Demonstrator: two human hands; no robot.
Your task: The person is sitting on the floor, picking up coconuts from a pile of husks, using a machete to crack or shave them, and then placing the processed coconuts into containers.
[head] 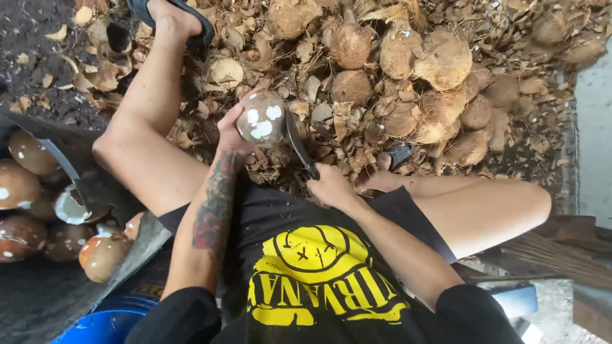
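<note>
1. Dozens of brown husk pieces and unpeeled coconuts form a heap (408, 83) that fills the upper middle and upper right of the frame, reaching down to the person's feet.
2. Dark sheeting (38, 299) lines the lower left of the frame and carries a cluster of peeled coconuts (102, 255), brown and glossy with white patches; one of them is broken and shows white flesh.
3. At the bottom left edge a blue bucket (95, 328) shows part of its rim.
4. At the right edge, low in the frame, lies a bundle of thin brown sticks, a broom (561, 255).
5. Just above centre sits the peeled coconut (261, 120), round, brown and marked with white spots, raised over the husk heap between the knees.
6. The left hand (231, 134) cups this coconut from its left side and below, fingers wrapped closed around it.
7. Right of the coconut, the knife (298, 143) has a dark curved blade whose upper end touches the coconut's right edge.
8. The right hand (330, 186) is at centre frame, fingers clenched tight around the knife's handle.
</note>
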